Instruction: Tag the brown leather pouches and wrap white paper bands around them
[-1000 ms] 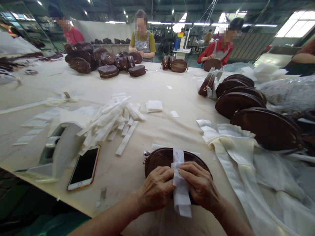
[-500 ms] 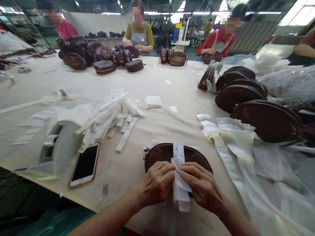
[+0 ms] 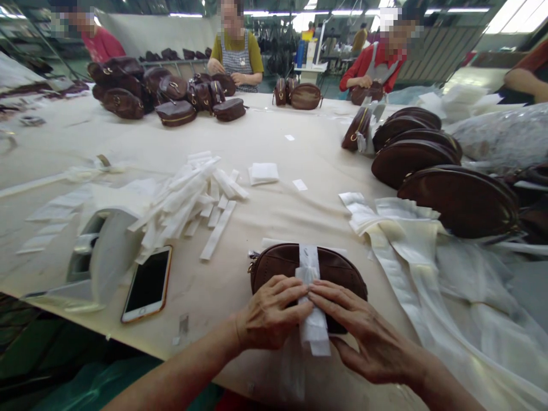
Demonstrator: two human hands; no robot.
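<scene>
A dark brown oval leather bag (image 3: 340,271) lies in front of me, with a metal clasp at its left end. Round its middle runs a translucent white strip (image 3: 309,257), its lower end hanging loose over the near side of the bag. My left hand (image 3: 270,314) is closed at the strip's left edge, thumb and fingertips pressing it onto the bag. From the right, my right hand (image 3: 363,326) rests its outstretched fingers on the strip, the thumb spread away below. Part of the bag is hidden under both hands.
Loose white strips (image 3: 184,197), a phone (image 3: 146,285) and a tape dispenser (image 3: 109,251) are on the left. To the right are long white strips (image 3: 394,240) and stacked brown bags (image 3: 462,200). Co-workers (image 3: 240,51) handle bags across the table.
My right hand's fingers have straightened and its thumb has moved away from the strip. My left thumb now lies across the strip, whose loose flap is flatter. The view has shifted slightly.
</scene>
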